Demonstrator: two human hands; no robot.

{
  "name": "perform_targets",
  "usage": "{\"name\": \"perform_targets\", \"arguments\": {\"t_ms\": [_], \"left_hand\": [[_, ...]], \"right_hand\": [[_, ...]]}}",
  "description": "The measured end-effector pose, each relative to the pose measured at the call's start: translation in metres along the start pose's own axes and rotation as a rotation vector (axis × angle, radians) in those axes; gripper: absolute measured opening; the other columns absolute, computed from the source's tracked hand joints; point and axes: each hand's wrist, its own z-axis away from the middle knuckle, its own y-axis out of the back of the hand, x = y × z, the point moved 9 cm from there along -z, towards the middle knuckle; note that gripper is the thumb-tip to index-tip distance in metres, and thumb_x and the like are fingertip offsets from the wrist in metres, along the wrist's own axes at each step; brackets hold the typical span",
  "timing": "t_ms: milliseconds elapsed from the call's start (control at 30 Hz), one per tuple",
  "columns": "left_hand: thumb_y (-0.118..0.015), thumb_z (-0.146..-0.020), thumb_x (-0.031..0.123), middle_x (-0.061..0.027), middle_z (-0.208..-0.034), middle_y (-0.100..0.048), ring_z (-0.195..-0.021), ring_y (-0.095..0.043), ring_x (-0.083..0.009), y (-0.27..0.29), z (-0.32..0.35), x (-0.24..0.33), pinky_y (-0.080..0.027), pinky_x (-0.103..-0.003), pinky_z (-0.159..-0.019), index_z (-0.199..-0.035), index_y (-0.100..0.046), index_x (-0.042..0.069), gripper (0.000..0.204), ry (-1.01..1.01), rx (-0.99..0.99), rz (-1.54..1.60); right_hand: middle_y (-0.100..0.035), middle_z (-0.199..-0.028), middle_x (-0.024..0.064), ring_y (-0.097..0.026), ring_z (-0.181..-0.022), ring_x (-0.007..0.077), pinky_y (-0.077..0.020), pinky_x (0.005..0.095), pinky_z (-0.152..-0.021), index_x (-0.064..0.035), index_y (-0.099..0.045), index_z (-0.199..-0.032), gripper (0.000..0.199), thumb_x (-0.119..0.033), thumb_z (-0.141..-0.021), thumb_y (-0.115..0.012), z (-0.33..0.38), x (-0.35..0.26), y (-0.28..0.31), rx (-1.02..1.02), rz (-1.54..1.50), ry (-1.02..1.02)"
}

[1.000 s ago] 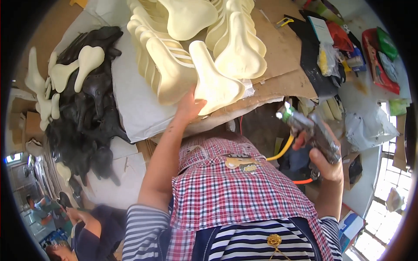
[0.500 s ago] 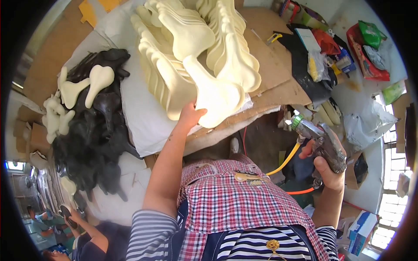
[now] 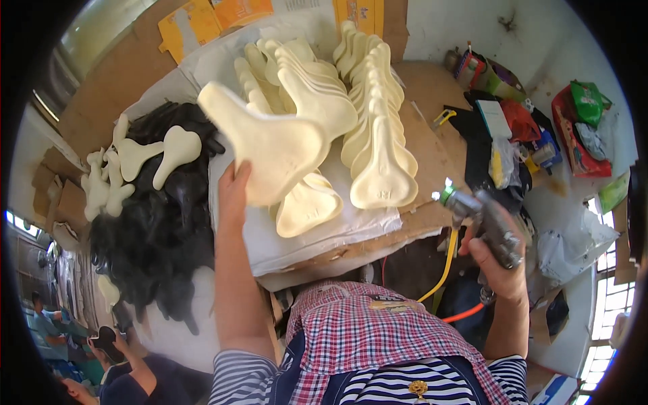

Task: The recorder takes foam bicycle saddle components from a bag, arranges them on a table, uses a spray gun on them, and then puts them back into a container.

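My left hand grips a cream bicycle-saddle foam pad by its wide end, with the narrow nose pointing up and left. It is lifted in front of rows of similar pads and covers part of them. One stacked saddle pad shows just below it. To the right runs a long overlapping row of saddle pads. My right hand is closed around the handle of a metal spray gun, held off to the right of the table. Its nozzle, with a green ring, points up and left.
A yellow hose and an orange hose trail from the gun. Black saddle covers heap at left, with cream pads on top. A yellow cutter lies on cardboard at right. Another person works at lower left.
My left hand has lifted the saddle pad off the front of the stack and swung it left. The spray gun stays in my right hand at the right. The whole view has shifted.
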Motion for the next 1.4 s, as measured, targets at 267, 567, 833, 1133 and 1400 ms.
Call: {"name": "perform_targets", "arguments": {"t_ms": [267, 567, 833, 1133, 1400], "left_hand": [[-0.061, -0.082, 0.030, -0.0106, -0.100, -0.062, -0.087, -0.056, -0.0172, -0.125, -0.148, -0.066, -0.043, -0.030, -0.078, -0.104, -0.060, -0.005, 0.041, 0.054, 0.082, -0.282], [-0.061, -0.079, 0.034, -0.0137, -0.087, -0.065, -0.078, -0.059, -0.0234, -0.094, -0.175, -0.083, -0.044, -0.039, -0.073, -0.099, -0.061, -0.006, 0.045, 0.054, 0.076, -0.664], [-0.061, -0.085, 0.016, -0.0127, -0.108, -0.058, -0.096, -0.061, -0.0260, 0.081, -0.160, 0.137, -0.052, -0.037, -0.084, -0.112, -0.049, -0.003, 0.035, -0.211, 0.388, 0.338], [-0.062, -0.081, 0.037, -0.0107, -0.096, -0.064, -0.088, -0.058, -0.0170, -0.071, -0.037, 0.017, -0.044, -0.032, -0.078, -0.098, -0.064, -0.001, 0.041, -0.002, -0.307, -0.686], [-0.052, -0.088, 0.020, -0.0187, -0.107, -0.060, -0.096, -0.057, -0.0353, -0.114, 0.011, -0.056, -0.045, -0.038, -0.081, -0.105, -0.060, 0.000, 0.027, -0.433, -0.148, -0.706]], "right_hand": [[-0.059, -0.079, 0.0118, -0.060, -0.065, 0.0182, -0.0489, 0.0297, -0.067, 0.0038, -0.036, -0.131, 0.064, -0.016, -0.077, -0.064, -0.011, -0.004, 0.042, 0.067, -0.068, 0.012], [-0.059, -0.091, 0.0098, -0.057, -0.083, 0.0164, -0.0458, 0.0296, -0.077, 0.0061, -0.039, -0.129, 0.059, -0.009, -0.078, -0.064, -0.024, 0.054, 0.027, -0.095, -0.206, -0.181], [-0.058, -0.095, 0.0090, -0.056, -0.083, 0.0158, -0.0462, 0.0295, -0.077, 0.0053, -0.041, -0.127, 0.058, -0.014, -0.078, -0.066, -0.007, 0.049, -0.014, -0.241, -0.212, -0.188], [-0.057, -0.094, 0.0068, -0.055, -0.085, 0.0132, -0.0460, 0.0274, -0.077, 0.0034, -0.039, -0.130, 0.056, -0.005, -0.080, -0.063, 0.022, 0.070, -0.048, -0.228, -0.239, -0.237], [-0.062, -0.097, 0.0094, -0.059, -0.086, 0.0148, -0.0466, 0.0295, -0.079, -0.0030, -0.046, -0.127, 0.051, -0.016, -0.081, -0.065, -0.005, 0.171, -0.106, -0.256, 0.063, -0.063]]}}
